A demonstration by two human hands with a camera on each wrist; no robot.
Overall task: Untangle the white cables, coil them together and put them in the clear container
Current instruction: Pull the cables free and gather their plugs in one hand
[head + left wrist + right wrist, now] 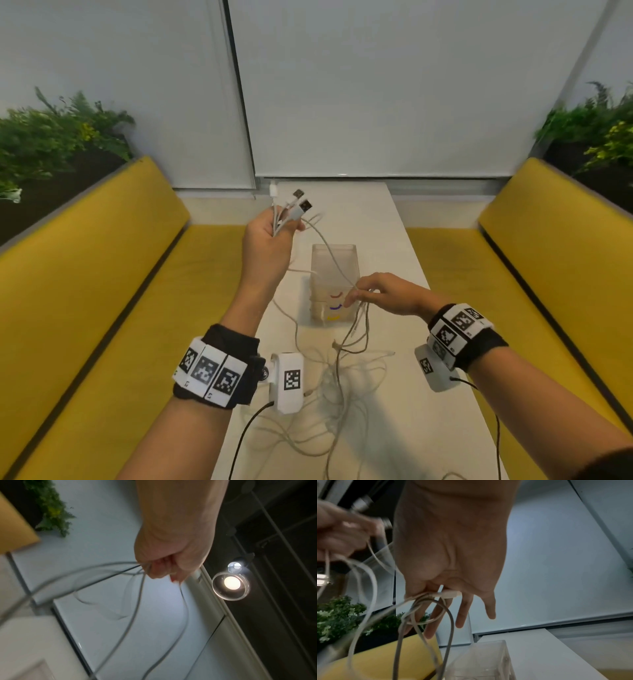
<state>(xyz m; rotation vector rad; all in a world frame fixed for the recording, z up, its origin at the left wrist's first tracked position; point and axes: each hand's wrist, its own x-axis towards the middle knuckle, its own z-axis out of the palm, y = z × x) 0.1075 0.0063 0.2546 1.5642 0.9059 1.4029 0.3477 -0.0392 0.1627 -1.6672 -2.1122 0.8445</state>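
The left hand (270, 236) is raised above the table (387, 219) with its fingers curled round a bunch of white cables (342, 377) just below their plugs (301, 202), so several ends stick up together out of the fist. Gathering the ends in one grip like this probably gives a fixed starting point, from which each cable can be followed down and freed. The left wrist view shows the same clenched grasp from below, with blurred strands trailing away from the fingers.

The right hand (387, 294) is lower and nearer, over the clear container (334, 267). Its thumb and first finger pinch cable strands and a small white connector (448, 594), while the other fingers (489, 609) stretch out loosely. In the right wrist view the strands cross and loop just under that pinch, which looks like a knot, so this hand seems to be picking at the tangle while the left keeps the lines taut enough to read.

From the pinch the cables hang down to the table and spread in a loose, overlapping heap between the two forearms. One strand runs slack from the left fist across to the right hand, passing in front of the container.

The container stands upright on the table beyond the heap, with coloured marks on its near wall, and appears to hold no cable yet. Untangling is still the step in hand; coiling and stowing remain.
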